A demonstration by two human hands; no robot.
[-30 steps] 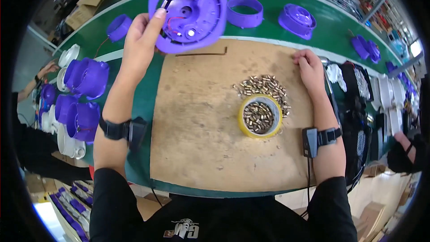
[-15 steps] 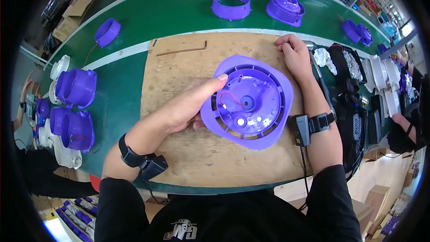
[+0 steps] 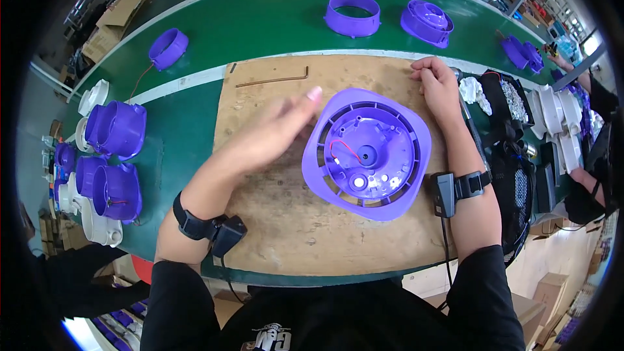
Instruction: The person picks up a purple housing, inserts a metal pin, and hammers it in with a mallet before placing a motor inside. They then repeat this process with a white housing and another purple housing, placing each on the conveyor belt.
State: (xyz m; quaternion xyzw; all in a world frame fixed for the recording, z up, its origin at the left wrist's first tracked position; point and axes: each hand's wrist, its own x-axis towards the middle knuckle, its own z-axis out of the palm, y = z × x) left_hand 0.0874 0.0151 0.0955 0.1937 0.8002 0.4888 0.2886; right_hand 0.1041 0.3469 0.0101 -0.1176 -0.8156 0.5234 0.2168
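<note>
A big purple plastic shell (image 3: 367, 154) lies on the brown board (image 3: 273, 221), between both hands. The left hand (image 3: 276, 131) is blurry, open and flat just beside it, holding nothing. The right hand (image 3: 437, 84) rests curled at its far edge, holding nothing.

A green bench (image 3: 260, 26) carries a wooden board (image 3: 273, 234) and purple housings (image 3: 117, 130).

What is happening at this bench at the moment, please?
A person sits at a wooden board with a round purple housing lying open side up on it. The left hand is blurred beside the housing; the right hand rests on the board at its far edge. More purple parts wait at the left.
</note>
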